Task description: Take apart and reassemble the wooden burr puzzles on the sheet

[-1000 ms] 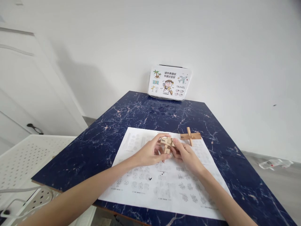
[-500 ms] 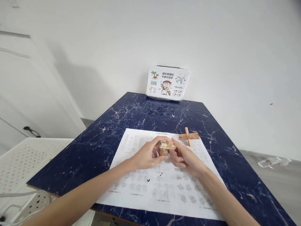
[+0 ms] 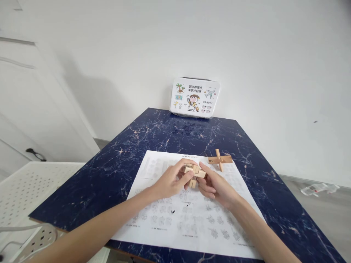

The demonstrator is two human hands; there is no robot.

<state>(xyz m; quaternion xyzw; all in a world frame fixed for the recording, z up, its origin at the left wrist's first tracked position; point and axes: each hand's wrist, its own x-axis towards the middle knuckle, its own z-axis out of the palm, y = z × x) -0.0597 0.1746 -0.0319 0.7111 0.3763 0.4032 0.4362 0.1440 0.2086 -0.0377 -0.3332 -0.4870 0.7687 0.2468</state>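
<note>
We find the left hand (image 3: pixel 173 181) and right hand (image 3: pixel 217 183) both gripping the wooden block assembly (image 3: pixel 195 170) directly between them, above the printed sheet (image 3: pixel 202 226), its upper bar (image 3: pixel 200 174) running roughly crosswise, neither hand clearly nearer.

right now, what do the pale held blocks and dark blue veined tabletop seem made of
Pale tan blocks: probably wood, matte, judging by bare-looking faces. Dark blue veined tabletop: perhaps marble-print laminate, semi-glossy, given white veining and faint reflections.
</note>
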